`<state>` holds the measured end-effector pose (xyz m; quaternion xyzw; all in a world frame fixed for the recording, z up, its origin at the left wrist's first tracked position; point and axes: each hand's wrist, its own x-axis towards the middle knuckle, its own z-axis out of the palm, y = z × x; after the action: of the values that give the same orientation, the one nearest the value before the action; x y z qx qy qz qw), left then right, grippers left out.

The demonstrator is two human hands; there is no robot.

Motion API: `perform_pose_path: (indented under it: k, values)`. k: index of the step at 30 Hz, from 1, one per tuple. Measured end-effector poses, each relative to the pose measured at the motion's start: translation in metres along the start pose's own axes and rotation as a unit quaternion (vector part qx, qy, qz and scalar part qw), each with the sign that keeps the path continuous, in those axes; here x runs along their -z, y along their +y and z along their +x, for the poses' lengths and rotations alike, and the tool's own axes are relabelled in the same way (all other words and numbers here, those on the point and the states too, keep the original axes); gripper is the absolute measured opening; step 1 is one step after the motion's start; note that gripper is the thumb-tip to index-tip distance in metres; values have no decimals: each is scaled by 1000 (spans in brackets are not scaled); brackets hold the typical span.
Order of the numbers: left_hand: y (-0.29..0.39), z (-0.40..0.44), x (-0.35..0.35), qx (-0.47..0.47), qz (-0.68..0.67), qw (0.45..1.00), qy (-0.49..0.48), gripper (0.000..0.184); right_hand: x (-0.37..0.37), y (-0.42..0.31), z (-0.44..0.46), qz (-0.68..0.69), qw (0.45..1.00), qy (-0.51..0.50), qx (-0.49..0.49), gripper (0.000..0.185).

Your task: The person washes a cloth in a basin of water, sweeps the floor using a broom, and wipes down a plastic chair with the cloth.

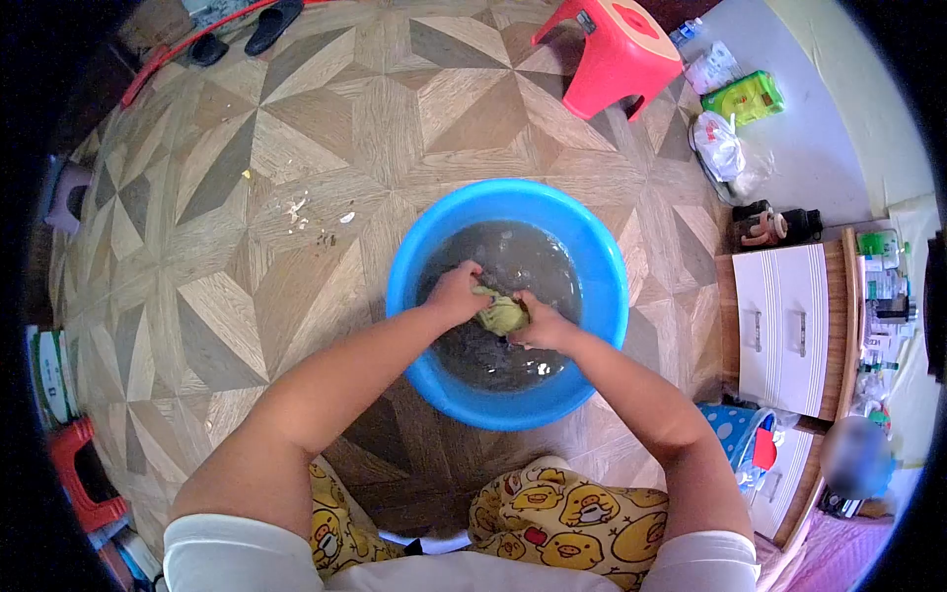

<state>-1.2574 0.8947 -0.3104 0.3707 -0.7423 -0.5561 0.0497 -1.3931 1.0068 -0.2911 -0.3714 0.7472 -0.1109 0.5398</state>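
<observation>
A round blue basin stands on the floor, holding murky grey water with a few bubbles. Over the water, near its middle, is a crumpled yellow-green cloth. My left hand grips the cloth's left side with bent fingers. On the cloth's right side, my right hand has its fingers closed around the edge. Dark water hides whatever lies lower in the basin.
A red stool stands at the upper right. White drawers and a blue dotted bag are at the right. Dark slippers lie at the upper left, with small white scraps on the floor left of the basin.
</observation>
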Motion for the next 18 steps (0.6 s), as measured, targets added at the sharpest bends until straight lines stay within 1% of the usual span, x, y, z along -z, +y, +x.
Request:
perform_pose_path:
  k: [1,2,4,5,6,7,8,9,10,11,13,14,16,17,18]
  values:
    - [-2,-1,-1,7,34,999,22,38,0,6,2,-1,1000,9,5,42]
    - [-5,-2,-2,8,34,999,22,38,0,15,6,-1,1000,9,5,42]
    - [-2,-6,-1,-62,152,986,27,31,-2,40,21,-81,993,22,87,40]
    - [-1,-7,0,-62,152,986,27,31,-6,55,29,-81,993,22,87,40]
    - [-1,-7,0,-117,196,973,-12,31,-11,73,37,-185,973,58,124,43]
    - [-1,-8,0,-171,239,955,-51,30,-11,75,38,-287,940,93,159,47]
    - [0,-10,-1,-171,239,955,-50,30,-9,79,36,-287,940,93,159,47]
    - [2,-13,-1,-157,291,939,-96,28,-4,72,29,-221,960,69,160,45]
    - [3,-14,-1,-142,341,919,-141,26,-5,71,27,-187,967,56,161,44]
    - [4,-15,0,-141,341,919,-141,26,-4,70,25,-154,974,44,161,43]
    - [6,-15,1,-24,382,899,-211,30,-11,79,29,-240,941,143,191,38]
    - [6,-15,2,-24,382,899,-211,30,-10,83,32,-241,941,143,191,38]
    - [4,-16,3,4,357,914,-194,27,-4,87,33,-155,964,22,215,39]
    - [4,-16,3,4,358,913,-194,27,-6,88,33,-155,964,22,215,39]
    - [3,-16,3,-5,344,915,-213,31,-8,80,28,-236,948,70,201,44]
